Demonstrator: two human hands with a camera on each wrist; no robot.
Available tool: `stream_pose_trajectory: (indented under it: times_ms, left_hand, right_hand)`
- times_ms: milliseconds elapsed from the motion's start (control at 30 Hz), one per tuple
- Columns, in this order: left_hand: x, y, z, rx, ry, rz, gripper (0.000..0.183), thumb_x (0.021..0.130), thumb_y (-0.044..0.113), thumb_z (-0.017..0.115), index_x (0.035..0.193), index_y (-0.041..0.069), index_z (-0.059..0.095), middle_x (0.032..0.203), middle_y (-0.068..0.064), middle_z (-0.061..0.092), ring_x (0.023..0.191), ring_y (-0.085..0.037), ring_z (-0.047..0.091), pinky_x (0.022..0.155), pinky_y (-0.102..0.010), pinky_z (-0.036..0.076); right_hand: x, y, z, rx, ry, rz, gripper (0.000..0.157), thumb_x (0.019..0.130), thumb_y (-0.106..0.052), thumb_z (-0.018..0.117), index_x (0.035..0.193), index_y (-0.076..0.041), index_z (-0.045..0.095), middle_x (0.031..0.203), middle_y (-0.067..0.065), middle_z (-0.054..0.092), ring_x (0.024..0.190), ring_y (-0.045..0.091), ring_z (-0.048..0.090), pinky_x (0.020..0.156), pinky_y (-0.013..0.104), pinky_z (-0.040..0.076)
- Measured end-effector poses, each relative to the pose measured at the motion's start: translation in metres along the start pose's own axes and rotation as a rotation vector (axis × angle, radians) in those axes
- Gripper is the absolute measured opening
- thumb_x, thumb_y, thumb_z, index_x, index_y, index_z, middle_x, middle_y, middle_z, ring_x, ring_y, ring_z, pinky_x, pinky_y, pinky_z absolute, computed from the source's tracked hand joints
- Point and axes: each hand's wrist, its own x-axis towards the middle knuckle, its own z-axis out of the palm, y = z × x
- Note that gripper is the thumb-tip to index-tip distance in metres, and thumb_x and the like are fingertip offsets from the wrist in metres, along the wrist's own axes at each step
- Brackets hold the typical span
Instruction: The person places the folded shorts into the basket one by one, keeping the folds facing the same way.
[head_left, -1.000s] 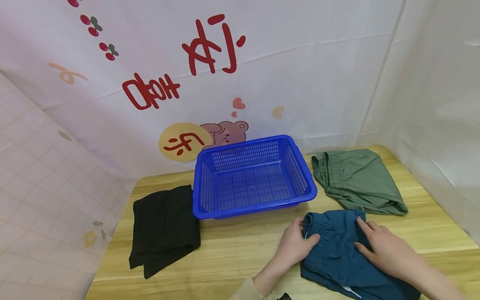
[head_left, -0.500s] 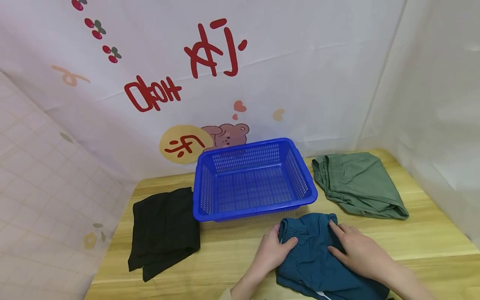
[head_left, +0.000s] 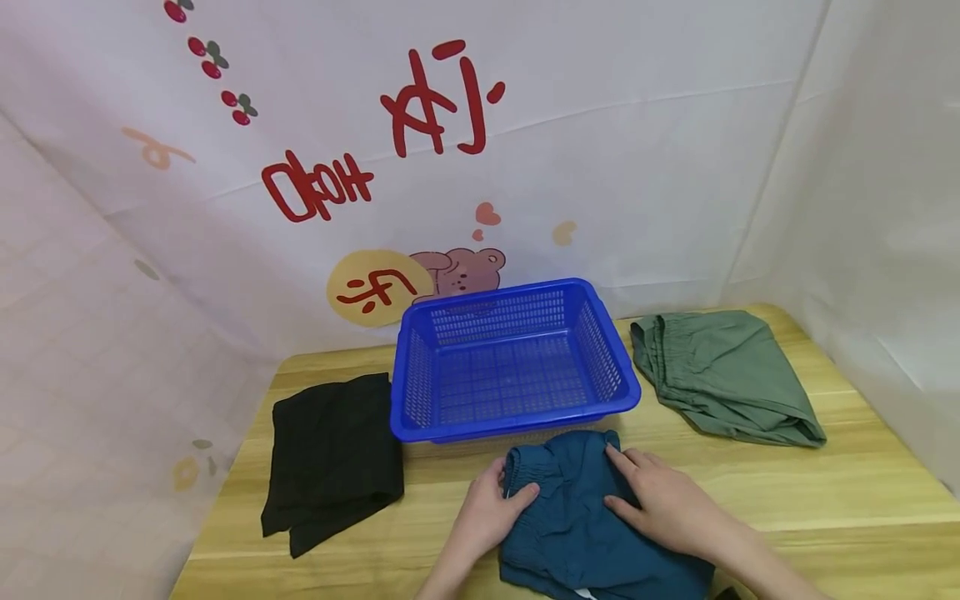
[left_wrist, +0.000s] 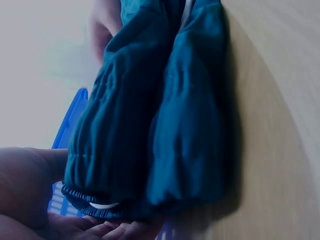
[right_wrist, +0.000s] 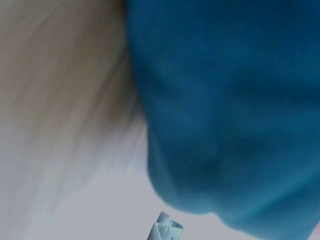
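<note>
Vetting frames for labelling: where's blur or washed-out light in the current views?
Head: blue basket and teal garment fairly crisp, no harsh glare; left wrist: garment soft, upper left washed out, dim shadow along the garment's right edge; right wrist: heavily blurred, garment nearly textureless, left side streaked.

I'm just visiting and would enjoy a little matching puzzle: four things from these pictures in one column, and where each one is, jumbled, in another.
Things
1. Black cloth
2. Blue basket
3. Green garment
4. Teal garment

Places
A. Right of the basket
B. Gripped by the left hand, the right hand resting on it
C. In front of the printed bear
D. Left of the basket

Pairs: 1-D, 2-C, 3-A, 4-B
</note>
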Motion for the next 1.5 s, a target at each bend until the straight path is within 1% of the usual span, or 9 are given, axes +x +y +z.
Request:
stream_pose_trajectory:
  times_ms: [300,533,633,800,1000,1167,1267,1400,1500]
  left_hand:
    - [-0.001,-0.008,-0.019,-0.039,0.01,-0.04,0.063,0.097,0.029,0.074,0.14,-0.012,0.055,0.133,-0.029,0.069,0.122,-0.044,0.069,0.101,-0.058,0.057]
    - [0.0,-0.008,-0.021,0.016,0.048,-0.069,0.063,0.095,0.033,0.075,0.139,-0.008,0.057,0.128,-0.023,0.071,0.119,-0.039,0.069,0.099,-0.056,0.057]
    - [0.001,-0.009,-0.02,0.023,0.046,-0.075,0.063,0.095,0.036,0.075,0.14,-0.005,0.057,0.123,-0.019,0.071,0.11,-0.033,0.071,0.092,-0.051,0.059]
    - [0.001,-0.01,-0.02,-0.031,0.0,-0.09,0.063,0.095,0.035,0.076,0.144,-0.001,0.055,0.122,-0.018,0.072,0.109,-0.03,0.07,0.085,-0.044,0.059]
    - [-0.001,-0.012,-0.02,-0.215,-0.074,-0.103,0.062,0.097,0.024,0.075,0.147,-0.002,0.05,0.114,-0.02,0.077,0.096,-0.022,0.076,0.078,-0.033,0.061]
    - [-0.002,-0.014,-0.016,-0.242,-0.078,-0.1,0.062,0.098,0.024,0.074,0.148,-0.002,0.048,0.105,-0.018,0.079,0.085,-0.015,0.075,0.074,-0.03,0.06]
    - [-0.004,-0.015,-0.015,-0.246,-0.092,-0.092,0.063,0.099,0.024,0.072,0.149,-0.004,0.045,0.108,-0.019,0.079,0.087,-0.016,0.075,0.076,-0.032,0.061]
    - [-0.005,-0.015,-0.015,-0.274,-0.105,-0.096,0.065,0.101,0.024,0.071,0.151,-0.004,0.042,0.115,-0.02,0.077,0.095,-0.02,0.075,0.078,-0.032,0.061]
    - [-0.003,-0.014,-0.018,-0.283,-0.109,-0.094,0.065,0.101,0.026,0.07,0.152,-0.003,0.041,0.12,-0.02,0.076,0.101,-0.022,0.075,0.081,-0.032,0.061]
  right_hand:
    - [0.006,-0.001,0.004,0.145,0.016,-0.001,0.055,0.103,-0.029,0.066,0.149,-0.002,0.056,0.144,0.024,0.064,0.134,0.043,0.062,0.108,0.06,0.053]
    - [0.007,0.01,-0.004,0.116,0.024,0.065,0.073,0.098,-0.038,0.073,0.148,0.009,0.051,0.141,0.029,0.065,0.129,0.045,0.066,0.104,0.059,0.055]
    - [0.009,0.015,-0.01,0.112,0.009,0.095,0.075,0.095,-0.042,0.075,0.144,0.012,0.054,0.124,0.023,0.073,0.112,0.037,0.073,0.093,0.054,0.06]
    - [0.011,0.019,-0.01,0.16,-0.014,0.079,0.052,0.093,-0.036,0.078,0.124,0.004,0.069,0.099,0.006,0.077,0.089,0.02,0.073,0.075,0.041,0.06]
    - [0.013,0.017,-0.001,0.194,-0.038,0.054,0.04,0.092,-0.028,0.08,0.119,0.0,0.071,0.109,0.008,0.077,0.099,0.024,0.073,0.084,0.046,0.061]
    - [0.011,0.016,0.0,0.181,-0.018,0.004,0.036,0.092,-0.026,0.08,0.119,-0.003,0.071,0.104,0.002,0.072,0.094,0.017,0.068,0.078,0.038,0.058]
    - [0.011,0.015,0.003,0.236,-0.05,0.013,0.036,0.093,-0.025,0.079,0.121,-0.003,0.07,0.111,0.007,0.076,0.101,0.024,0.072,0.082,0.042,0.06]
    - [0.015,0.021,0.011,0.292,-0.079,0.035,0.049,0.095,-0.026,0.077,0.132,0.004,0.066,0.128,0.022,0.074,0.119,0.04,0.071,0.097,0.056,0.059]
    - [0.018,0.034,0.022,0.274,-0.052,0.008,0.057,0.098,-0.035,0.073,0.138,0.004,0.063,0.13,0.022,0.073,0.117,0.037,0.072,0.093,0.051,0.061]
